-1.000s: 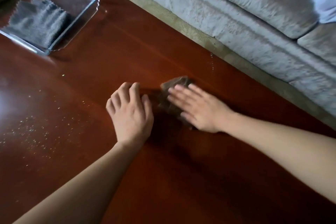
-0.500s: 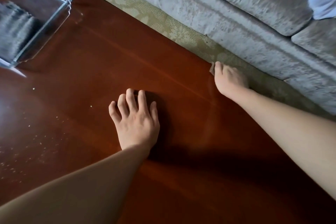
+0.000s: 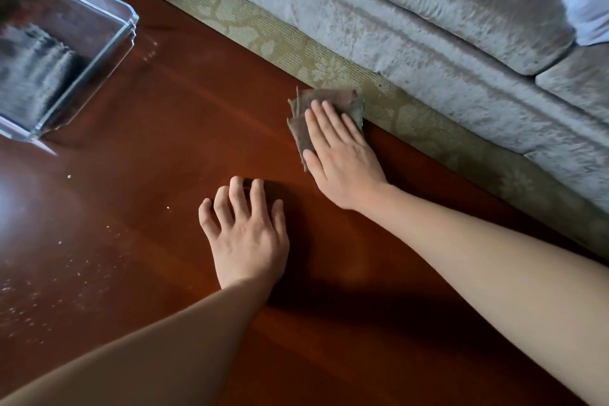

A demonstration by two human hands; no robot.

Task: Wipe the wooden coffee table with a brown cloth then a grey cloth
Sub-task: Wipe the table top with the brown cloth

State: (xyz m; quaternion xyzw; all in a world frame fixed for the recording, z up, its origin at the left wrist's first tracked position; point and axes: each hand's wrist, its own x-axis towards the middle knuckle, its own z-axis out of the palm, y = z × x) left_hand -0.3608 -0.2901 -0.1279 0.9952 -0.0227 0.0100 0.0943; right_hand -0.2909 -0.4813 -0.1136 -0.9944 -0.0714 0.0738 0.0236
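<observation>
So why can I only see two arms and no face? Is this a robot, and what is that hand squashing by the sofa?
There is no robot here. These are a person's two bare hands, and the picture comes from a camera worn on their head, looking down, so you see what they see. The right hand presses a crumpled brown cloth flat with straight fingers, at the edge of the shiny red-brown wooden coffee table nearest the pale grey velvety sofa. The left hand rests on the wood with spread fingers, holding nothing. Far left stands a clear square tray with a grey cloth inside. Pale crumbs dot the wood on the left.
</observation>
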